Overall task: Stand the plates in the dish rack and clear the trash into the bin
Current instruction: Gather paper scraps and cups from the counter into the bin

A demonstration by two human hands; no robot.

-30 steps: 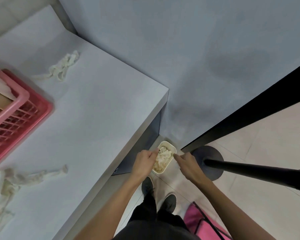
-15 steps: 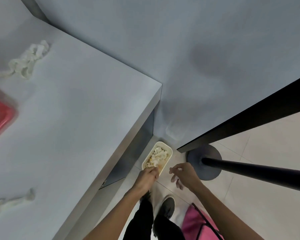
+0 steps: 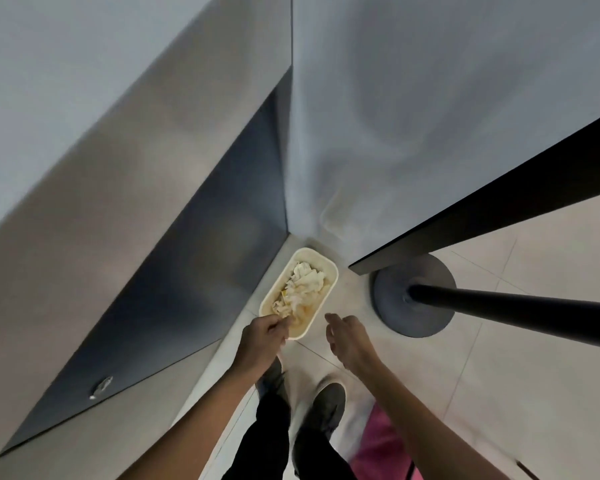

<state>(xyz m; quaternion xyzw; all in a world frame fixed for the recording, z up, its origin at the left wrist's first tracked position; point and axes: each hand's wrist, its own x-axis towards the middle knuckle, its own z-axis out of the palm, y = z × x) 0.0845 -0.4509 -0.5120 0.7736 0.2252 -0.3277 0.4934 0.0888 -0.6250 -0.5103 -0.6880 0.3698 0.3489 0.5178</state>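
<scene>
A big grey wall (image 3: 430,98) stands far past both hands. A grey table (image 3: 84,168) is off to the left of the left hand (image 3: 262,339), and it looks blurry. A black pole (image 3: 516,313) on a round dark base (image 3: 388,289) is to the right of the right hand (image 3: 349,341). Both are near the hand but not touching it.

The bin (image 3: 330,271) is on the pale floor (image 3: 499,393) in the corner, between the table and the wall. It is just in front of both hands. It is a small cream tub, long with round ends and a smooth rim. Its near end is under the left hand's fingertips. Its far end points away to the wall.

The bin is about full of trash (image 3: 305,284). The trash is crumpled white and pale yellow paper, heaped in the middle and at the far end. The near end looks yellowish and flatter.

The left hand's fingers (image 3: 274,325) are curled and bunched together right at the bin's near rim. The tips touch the paper there. I cannot tell if they pinch a piece or just touch it.

The right hand is just right of the bin's near end and is not touching it. Its fingers are loose and a bit spread, and it holds nothing.

Below the hands are two dark shoes (image 3: 326,407). Something pink (image 3: 381,441) is beside them, under the right arm.
</scene>
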